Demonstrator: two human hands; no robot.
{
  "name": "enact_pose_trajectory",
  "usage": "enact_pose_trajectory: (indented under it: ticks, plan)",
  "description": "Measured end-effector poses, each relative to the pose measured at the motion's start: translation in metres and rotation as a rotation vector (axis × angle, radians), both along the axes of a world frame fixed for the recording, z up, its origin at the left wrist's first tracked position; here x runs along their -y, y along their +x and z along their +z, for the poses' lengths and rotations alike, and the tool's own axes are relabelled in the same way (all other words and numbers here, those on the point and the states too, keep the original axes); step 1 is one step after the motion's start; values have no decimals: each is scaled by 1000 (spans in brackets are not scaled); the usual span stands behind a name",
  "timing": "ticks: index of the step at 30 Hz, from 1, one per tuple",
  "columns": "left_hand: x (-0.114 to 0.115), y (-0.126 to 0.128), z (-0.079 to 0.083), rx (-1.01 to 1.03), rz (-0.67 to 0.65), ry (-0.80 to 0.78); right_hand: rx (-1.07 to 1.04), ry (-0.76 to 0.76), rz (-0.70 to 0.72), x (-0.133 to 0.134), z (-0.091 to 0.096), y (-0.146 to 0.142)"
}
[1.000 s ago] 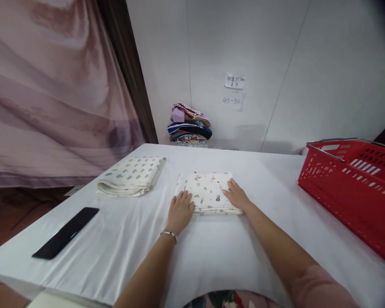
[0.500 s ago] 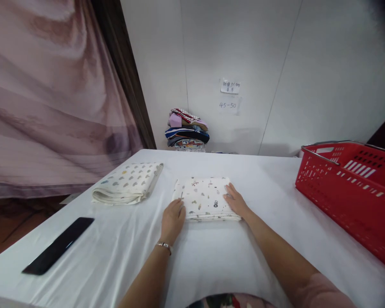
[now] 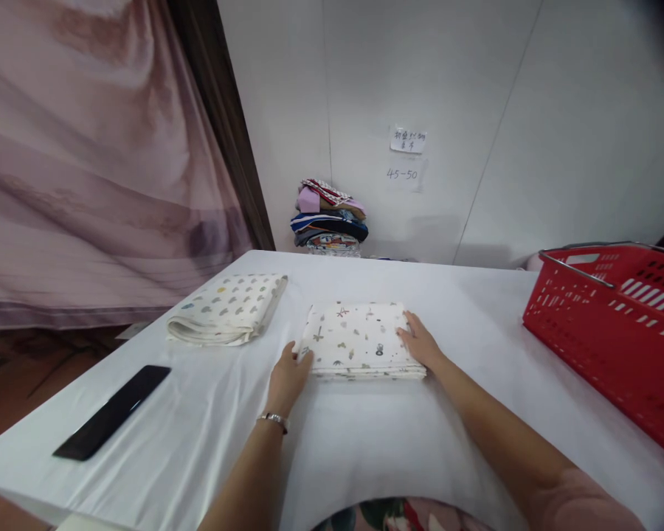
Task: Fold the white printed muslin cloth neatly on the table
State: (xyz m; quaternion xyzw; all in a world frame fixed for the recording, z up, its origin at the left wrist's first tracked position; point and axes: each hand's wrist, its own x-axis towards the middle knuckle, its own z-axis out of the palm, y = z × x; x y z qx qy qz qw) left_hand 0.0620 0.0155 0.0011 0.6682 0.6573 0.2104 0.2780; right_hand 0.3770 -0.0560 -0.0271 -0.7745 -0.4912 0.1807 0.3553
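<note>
A folded white cloth (image 3: 359,339) with small printed figures lies on the white-covered table, its layered edge towards me. My left hand (image 3: 288,377) is at its near left corner, thumb and fingers apart, the fingertips at the edge. Against the right side rests my right hand (image 3: 420,343), with fingers spread and the tips on the top layer. Neither hand is closed round the cloth. Further left lies a second folded cloth (image 3: 232,306), cream with rows of grey motifs.
A black flat strip (image 3: 113,413) lies at the table's left. On the right stands a red plastic basket (image 3: 603,346) with a metal handle. Behind the table is a stack of folded fabrics (image 3: 332,221) against the wall. A pink curtain (image 3: 99,162) hangs at left.
My left hand has slid outward from the cloth's top to its left edge. The right hand stays at the right side. The whole view has shifted slightly.
</note>
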Motion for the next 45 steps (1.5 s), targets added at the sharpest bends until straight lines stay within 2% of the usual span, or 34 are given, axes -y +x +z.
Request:
enact_pose_trajectory:
  ticks: [2,4,6,8,10,12,18,21,25,28,31,34,38,41,45]
  plan:
    - [-2,-4,1,42,-8,-49,170,95,74,18,4,-8]
    - [-3,-6,1,159,16,-109,347,156,268,39,10,-20]
    - [-3,-5,2,386,71,-197,496,147,481,57,16,-33]
    - [-2,-2,4,677,84,-314,598,109,578,67,19,-46]
    - [0,1,9,919,51,-419,660,89,570,69,18,-55]
    - [2,3,16,1062,35,-488,708,93,539,68,13,-60]
    - [9,4,47,1262,106,-544,766,108,506,67,11,-75]
    - [14,6,59,1307,118,-525,736,130,461,69,15,-85]
    - [22,6,65,1307,143,-446,723,154,402,67,14,-89]
    - [26,3,65,1263,159,-392,753,189,401,64,12,-79]
    - [27,-5,65,1158,111,-377,769,230,399,63,18,-62]
    - [27,-16,68,999,36,-359,778,285,386,65,35,-44]
    - [30,-32,78,863,-63,-343,795,402,390,71,72,-32]
    - [35,-44,93,885,-155,-373,741,449,405,79,105,-30]
    - [47,-65,114,1034,-230,-510,555,490,432,91,154,-25]
